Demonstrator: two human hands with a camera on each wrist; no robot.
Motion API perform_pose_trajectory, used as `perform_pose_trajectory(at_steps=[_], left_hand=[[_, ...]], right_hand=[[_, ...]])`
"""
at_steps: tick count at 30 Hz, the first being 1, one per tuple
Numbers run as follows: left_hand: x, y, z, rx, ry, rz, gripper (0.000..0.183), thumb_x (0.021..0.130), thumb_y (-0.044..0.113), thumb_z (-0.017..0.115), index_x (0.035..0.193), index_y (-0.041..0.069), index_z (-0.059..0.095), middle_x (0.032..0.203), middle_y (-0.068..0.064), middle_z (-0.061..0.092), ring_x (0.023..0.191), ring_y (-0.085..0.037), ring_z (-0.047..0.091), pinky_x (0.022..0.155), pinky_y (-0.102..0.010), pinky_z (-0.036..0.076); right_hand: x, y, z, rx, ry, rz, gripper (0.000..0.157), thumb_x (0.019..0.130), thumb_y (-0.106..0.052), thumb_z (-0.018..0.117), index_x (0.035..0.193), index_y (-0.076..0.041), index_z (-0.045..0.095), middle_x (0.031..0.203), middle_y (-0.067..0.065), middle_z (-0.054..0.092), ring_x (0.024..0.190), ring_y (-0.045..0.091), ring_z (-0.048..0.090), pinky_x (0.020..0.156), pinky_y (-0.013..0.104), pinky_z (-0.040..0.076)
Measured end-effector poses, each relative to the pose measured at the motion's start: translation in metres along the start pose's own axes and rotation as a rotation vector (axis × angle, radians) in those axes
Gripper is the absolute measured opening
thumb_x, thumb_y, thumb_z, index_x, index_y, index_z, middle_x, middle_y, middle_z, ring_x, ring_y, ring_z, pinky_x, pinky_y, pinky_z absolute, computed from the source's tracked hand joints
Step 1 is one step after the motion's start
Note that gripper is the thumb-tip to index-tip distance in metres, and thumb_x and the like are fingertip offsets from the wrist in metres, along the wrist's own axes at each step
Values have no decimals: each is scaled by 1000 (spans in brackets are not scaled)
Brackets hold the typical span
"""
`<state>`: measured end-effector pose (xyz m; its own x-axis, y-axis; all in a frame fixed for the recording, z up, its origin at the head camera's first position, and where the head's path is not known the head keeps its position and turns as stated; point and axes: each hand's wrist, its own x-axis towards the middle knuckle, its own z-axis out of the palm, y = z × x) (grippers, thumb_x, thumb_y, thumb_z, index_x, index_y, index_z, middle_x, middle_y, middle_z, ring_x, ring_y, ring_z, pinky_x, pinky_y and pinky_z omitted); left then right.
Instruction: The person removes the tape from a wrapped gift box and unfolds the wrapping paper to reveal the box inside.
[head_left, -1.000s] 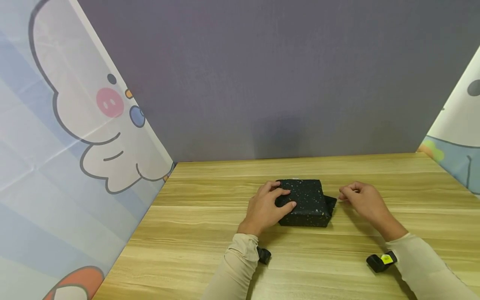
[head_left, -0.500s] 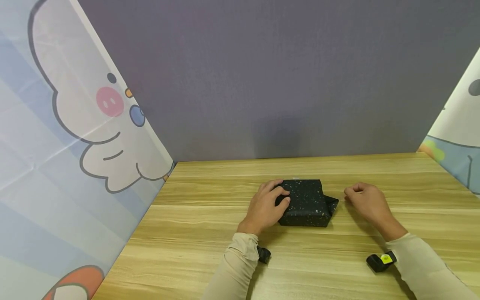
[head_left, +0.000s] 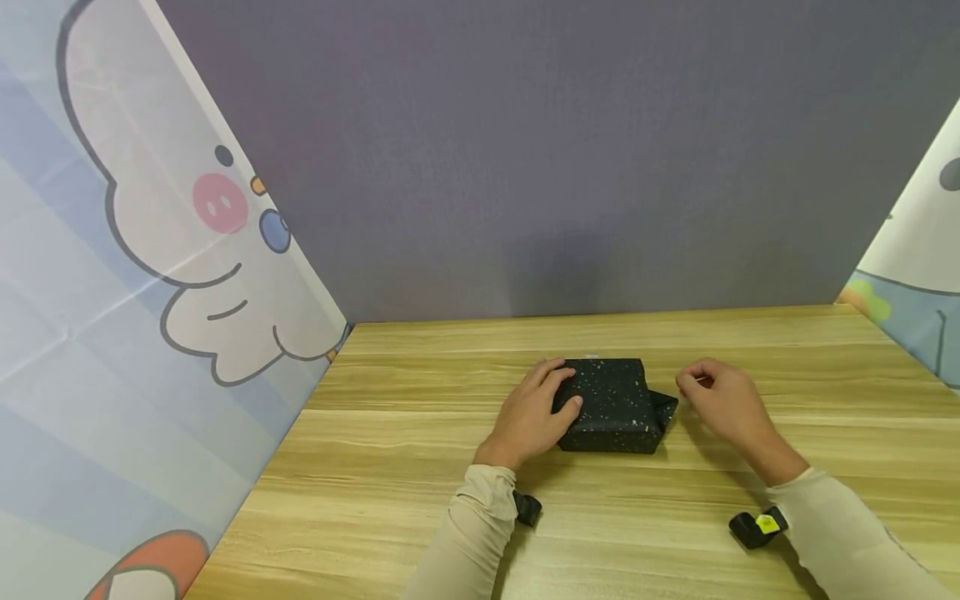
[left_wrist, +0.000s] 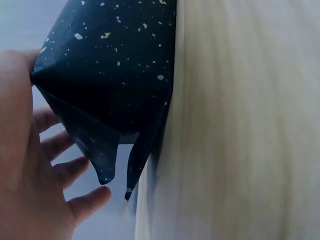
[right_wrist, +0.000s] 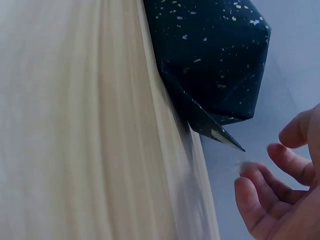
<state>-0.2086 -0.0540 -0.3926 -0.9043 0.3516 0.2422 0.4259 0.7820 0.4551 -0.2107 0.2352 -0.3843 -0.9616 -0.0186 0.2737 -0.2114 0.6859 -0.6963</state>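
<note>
A box-shaped parcel in black paper with pale speckles (head_left: pixel 609 400) lies on the wooden table. My left hand (head_left: pixel 528 414) rests on its left part, fingers spread over the top. At that end, folded paper flaps (left_wrist: pixel 95 140) stick out, as the left wrist view shows. A pointed flap (head_left: pixel 664 408) juts from the right end. My right hand (head_left: pixel 726 404) hovers just right of this flap, apart from it, fingers bent and thumb near the index finger. By those fingertips is a small pale blur (right_wrist: pixel 244 167), too unclear to name.
The wood-grain table (head_left: pixel 390 475) runs back to a grey panel (head_left: pixel 570 167). Printed cartoon sheets (head_left: pixel 187 250) hang at both sides. A tiny pale piece (head_left: pixel 592 357) lies behind the parcel. Each wrist carries a black strap device (head_left: pixel 757 527).
My right hand first drew slightly to the right, then came back left and a little up. The left fingers slid slightly leftward on the parcel, which stays in place.
</note>
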Motion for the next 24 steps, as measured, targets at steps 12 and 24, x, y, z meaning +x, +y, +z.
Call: perform_pose_trajectory(at_steps=[12,24], left_hand=[[-3,4,-8,39,3,-67,55,98,55,52,141,20,55,157,4,35,143,-14,32,112,-40,36],[-3,6,-12,96,28,-104,60,96,66,49,135,21,59,137,-1,49,120,-19,52,97,-41,47]], right_hand=[[-4,-14,9,-48,-113,-146,34,103,-30,56,106,-2,75,127,23,62,113,45,58,92,60,47],[-7,-20,10,-23,-98,-111,33,103,-30,54,106,-3,73,130,21,62,120,49,54,94,63,44]])
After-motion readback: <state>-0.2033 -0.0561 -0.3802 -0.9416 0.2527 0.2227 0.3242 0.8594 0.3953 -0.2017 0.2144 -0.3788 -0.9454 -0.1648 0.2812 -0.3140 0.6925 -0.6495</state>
